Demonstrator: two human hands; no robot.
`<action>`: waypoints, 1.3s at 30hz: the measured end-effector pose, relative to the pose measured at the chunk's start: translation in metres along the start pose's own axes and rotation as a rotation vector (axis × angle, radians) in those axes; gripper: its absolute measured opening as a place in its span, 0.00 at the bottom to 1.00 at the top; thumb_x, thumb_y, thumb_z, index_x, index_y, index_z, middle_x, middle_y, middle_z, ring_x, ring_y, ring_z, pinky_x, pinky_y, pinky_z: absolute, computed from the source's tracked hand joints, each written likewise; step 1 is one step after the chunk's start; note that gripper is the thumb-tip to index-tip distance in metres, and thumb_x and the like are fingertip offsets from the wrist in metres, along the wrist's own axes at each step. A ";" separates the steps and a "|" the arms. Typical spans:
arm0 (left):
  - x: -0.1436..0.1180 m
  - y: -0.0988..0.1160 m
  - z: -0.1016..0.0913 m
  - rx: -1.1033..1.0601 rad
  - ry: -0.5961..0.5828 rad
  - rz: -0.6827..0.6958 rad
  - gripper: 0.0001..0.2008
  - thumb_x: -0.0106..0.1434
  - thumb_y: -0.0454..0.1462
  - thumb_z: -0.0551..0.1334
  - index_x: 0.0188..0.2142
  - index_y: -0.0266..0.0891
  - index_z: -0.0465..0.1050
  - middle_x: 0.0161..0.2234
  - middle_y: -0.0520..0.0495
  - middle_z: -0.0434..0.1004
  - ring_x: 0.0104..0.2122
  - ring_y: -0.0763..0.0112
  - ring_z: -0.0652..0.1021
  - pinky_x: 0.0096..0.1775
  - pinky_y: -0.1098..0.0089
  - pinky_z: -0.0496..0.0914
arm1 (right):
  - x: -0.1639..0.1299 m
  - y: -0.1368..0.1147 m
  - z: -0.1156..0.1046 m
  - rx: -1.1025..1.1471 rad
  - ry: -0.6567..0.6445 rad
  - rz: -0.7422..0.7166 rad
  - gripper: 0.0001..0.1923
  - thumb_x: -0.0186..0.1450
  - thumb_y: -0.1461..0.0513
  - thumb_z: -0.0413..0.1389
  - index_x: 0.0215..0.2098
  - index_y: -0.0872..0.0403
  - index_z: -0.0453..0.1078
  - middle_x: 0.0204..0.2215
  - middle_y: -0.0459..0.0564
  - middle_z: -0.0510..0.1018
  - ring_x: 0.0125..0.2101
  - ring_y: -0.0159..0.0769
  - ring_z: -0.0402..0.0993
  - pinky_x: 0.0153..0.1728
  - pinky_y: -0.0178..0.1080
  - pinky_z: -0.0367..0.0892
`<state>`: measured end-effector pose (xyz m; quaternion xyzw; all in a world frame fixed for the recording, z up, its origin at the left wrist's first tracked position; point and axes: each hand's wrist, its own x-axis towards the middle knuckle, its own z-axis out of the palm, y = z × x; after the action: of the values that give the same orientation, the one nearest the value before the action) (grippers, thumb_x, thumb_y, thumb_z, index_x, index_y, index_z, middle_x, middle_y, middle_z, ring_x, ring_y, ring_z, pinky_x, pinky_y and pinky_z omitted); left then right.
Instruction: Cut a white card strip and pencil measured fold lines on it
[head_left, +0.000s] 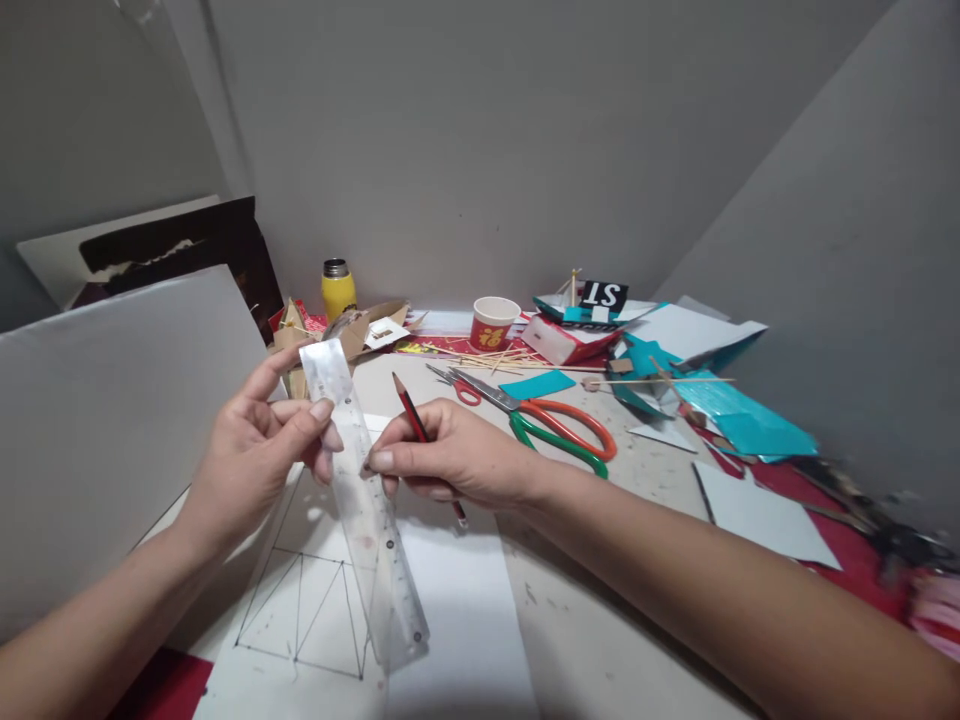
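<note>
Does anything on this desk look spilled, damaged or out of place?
Nothing looks spilled or broken. The far side is untidy: thin wooden sticks lie scattered beside the red paper cup, and teal paper scraps are strewn at the right. The ruler and pencil are held normally.

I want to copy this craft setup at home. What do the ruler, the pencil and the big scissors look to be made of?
Ruler: clear, glossy plastic; the drawn lines show through it. Pencil: apparently wood, bare at the sharpened tip, lacquered red and black. Scissors: grey metal blades, shiny orange and green handles, probably plastic.
</note>
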<state>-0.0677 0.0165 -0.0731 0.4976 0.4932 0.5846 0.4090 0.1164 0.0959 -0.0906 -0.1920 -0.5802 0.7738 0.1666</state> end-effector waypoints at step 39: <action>-0.006 -0.006 0.009 -0.077 -0.140 -0.200 0.31 0.58 0.36 0.69 0.58 0.39 0.59 0.23 0.56 0.76 0.20 0.75 0.74 0.24 0.75 0.71 | 0.005 -0.005 -0.008 0.003 0.168 -0.169 0.10 0.55 0.59 0.65 0.25 0.58 0.71 0.18 0.42 0.74 0.10 0.18 0.54 0.11 0.27 0.44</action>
<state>-0.0576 0.0130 -0.0800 0.4697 0.4877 0.5233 0.5174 0.1158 0.1060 -0.0885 -0.2063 -0.5770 0.7392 0.2796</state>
